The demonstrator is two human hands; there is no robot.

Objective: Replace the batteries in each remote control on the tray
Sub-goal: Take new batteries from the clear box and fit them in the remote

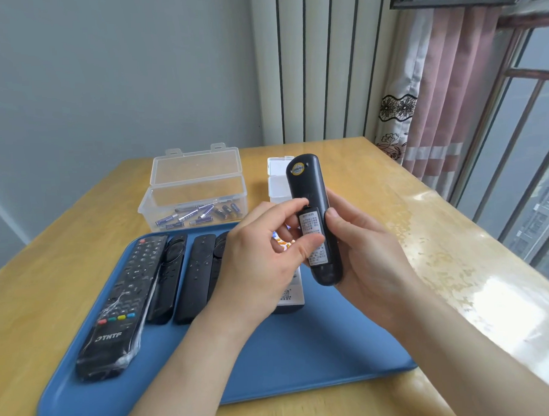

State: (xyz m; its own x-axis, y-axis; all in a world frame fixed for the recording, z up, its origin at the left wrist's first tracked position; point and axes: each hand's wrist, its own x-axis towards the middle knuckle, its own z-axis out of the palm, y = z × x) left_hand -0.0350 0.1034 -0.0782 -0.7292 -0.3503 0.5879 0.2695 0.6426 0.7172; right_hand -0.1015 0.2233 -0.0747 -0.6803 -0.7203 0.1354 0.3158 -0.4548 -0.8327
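Observation:
I hold a dark remote (310, 187) upright above the blue tray (292, 358), its back facing me, with a round yellow sticker near the top. My right hand (366, 254) grips it from the right side. My left hand (263, 258) pinches the labelled battery cover (312, 234) on its back, thumb on the label and a fingertip at the cover's top edge. On the tray lie a large THTF remote in plastic wrap (123, 305), several slim black remotes (194, 274) and a white remote (291, 296) partly hidden behind my left hand.
A clear open plastic box (194, 192) with several batteries stands behind the tray. A second white box (276, 179) stands to its right, behind the held remote. The wooden table (425, 232) runs to a window and curtain on the right.

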